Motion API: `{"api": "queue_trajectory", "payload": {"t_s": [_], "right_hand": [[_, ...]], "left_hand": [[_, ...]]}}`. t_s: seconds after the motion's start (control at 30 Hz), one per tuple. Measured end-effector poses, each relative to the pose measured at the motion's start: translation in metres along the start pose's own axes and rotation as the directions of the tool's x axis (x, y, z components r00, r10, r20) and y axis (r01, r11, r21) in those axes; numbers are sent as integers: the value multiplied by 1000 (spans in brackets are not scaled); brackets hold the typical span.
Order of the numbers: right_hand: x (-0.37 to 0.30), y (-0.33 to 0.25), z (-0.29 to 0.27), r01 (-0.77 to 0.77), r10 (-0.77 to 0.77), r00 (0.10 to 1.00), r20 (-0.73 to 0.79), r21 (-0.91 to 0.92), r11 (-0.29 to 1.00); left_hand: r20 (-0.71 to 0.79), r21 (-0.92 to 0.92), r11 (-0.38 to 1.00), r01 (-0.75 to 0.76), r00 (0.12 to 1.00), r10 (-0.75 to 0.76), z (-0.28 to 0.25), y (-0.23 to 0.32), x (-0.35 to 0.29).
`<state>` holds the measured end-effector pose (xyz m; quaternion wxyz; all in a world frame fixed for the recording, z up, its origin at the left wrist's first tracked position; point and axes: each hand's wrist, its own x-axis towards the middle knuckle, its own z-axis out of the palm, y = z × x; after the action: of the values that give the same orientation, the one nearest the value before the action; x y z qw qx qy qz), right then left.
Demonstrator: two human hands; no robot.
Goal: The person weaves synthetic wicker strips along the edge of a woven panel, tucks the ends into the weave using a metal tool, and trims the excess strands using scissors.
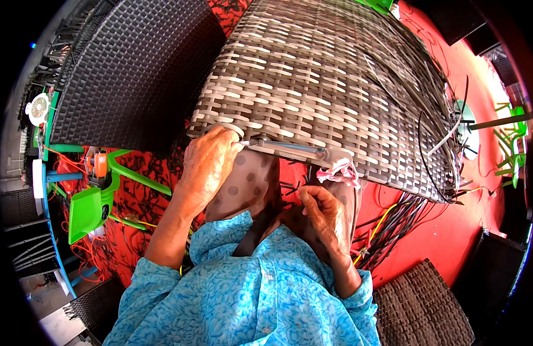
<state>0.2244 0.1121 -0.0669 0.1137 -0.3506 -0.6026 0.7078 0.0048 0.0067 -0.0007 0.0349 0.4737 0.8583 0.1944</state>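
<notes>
Wicker panel (pixel 301 86) sits over our dotted trousers (pixel 246 181), left hand (pixel 210 158) clamped on its near edge, right hand (pixel 327 218) half-curled above them, can't tell if gripping anything. If we tilt the panel, that slim shiny tool (pixel 292 147) could slip between the trouser legs.

The head view looks down from close above both hands (pixel 211 164).

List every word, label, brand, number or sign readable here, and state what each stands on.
None: no text can be read in this view.
Grey-and-brown woven wicker piece: no lettering visible.
Slender grey metallic tool: any marking is too small to read.
Light-blue patterned shirt: pattern only, no words visible.
Small round white fan at the left: too small to tell whether it bears a label.
</notes>
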Motion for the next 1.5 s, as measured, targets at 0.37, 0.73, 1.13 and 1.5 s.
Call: {"api": "queue_trajectory", "payload": {"t_s": [0.37, 0.73, 1.13, 1.5], "right_hand": [[3, 3, -1, 23, -23, 1000, -19, -3, 1000], [46, -51, -15, 421, -771, 635, 46, -857, 295], [73, -48, -21, 544, -611, 722, 325, -812, 211], [74, -34, -13, 275, -506, 862, 13, -852, 446]], "left_hand": [[-29, -25, 998, -50, 998, 49, 16, -6, 14], [167, -218, 971, 102, 984, -66, 12, -20, 20], [23, -472, 881, 21, 1000, -11, 42, -16, 10], [-14, -406, 914, -5, 1000, -1, 40, -10, 18]]}}
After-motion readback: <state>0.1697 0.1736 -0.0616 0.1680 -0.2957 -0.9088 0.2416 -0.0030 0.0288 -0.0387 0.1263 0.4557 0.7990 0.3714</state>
